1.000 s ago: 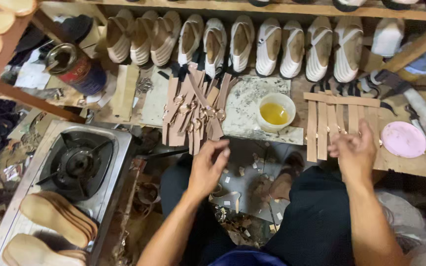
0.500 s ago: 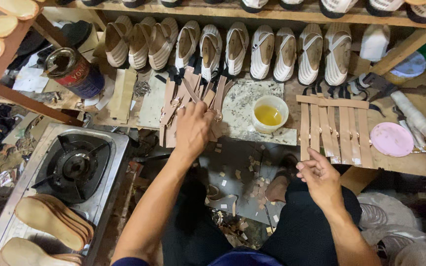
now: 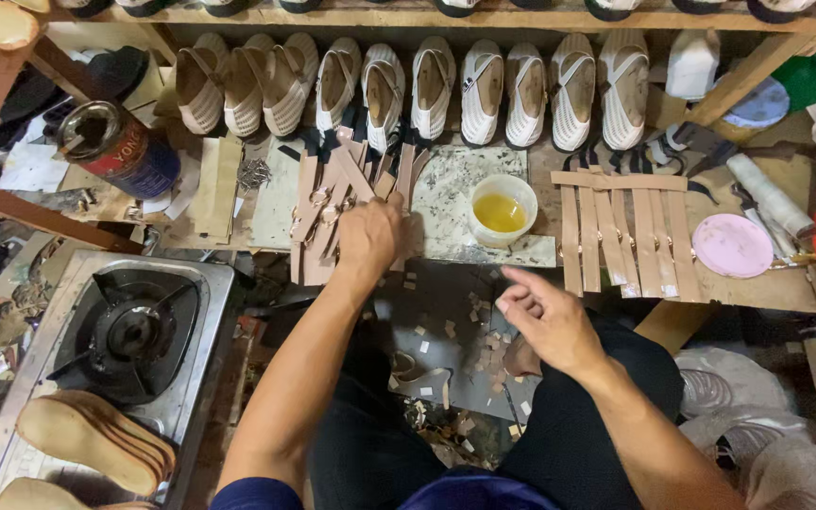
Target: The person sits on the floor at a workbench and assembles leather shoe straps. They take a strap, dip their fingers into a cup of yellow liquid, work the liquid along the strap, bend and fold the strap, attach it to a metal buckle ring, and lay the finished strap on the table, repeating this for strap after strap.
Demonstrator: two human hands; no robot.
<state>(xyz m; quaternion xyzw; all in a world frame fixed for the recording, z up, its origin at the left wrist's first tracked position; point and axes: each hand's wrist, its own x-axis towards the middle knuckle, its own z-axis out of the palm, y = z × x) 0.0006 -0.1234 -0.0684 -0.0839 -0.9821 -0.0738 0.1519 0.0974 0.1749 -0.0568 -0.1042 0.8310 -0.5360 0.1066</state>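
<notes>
Nearest the camera, the right hand hangs over the lap, fingers loosely curled, index finger poking forward, holding nothing; below it the dark floor is littered with small offcuts. It sits well apart from the work.

Further out, the left hand is the one on the job: it rests right on the near end of the heap of tan straps, fingers folded down onto them. Whether they actually pinch a strap I cannot tell, since the knuckles hide the tips. The straps run lengthwise away from the body, fanning slightly, so their long axis points from the hand toward the back shelf. They look like thin, flat leather strips, pinkish-tan, some with small metal fittings.

Just right of the heap lies a speckled stone slab with a white cup of yellow liquid on it. Beyond, a second set of straps lies in neat parallel rows, and a row of woven sandals lines the shelf.
</notes>
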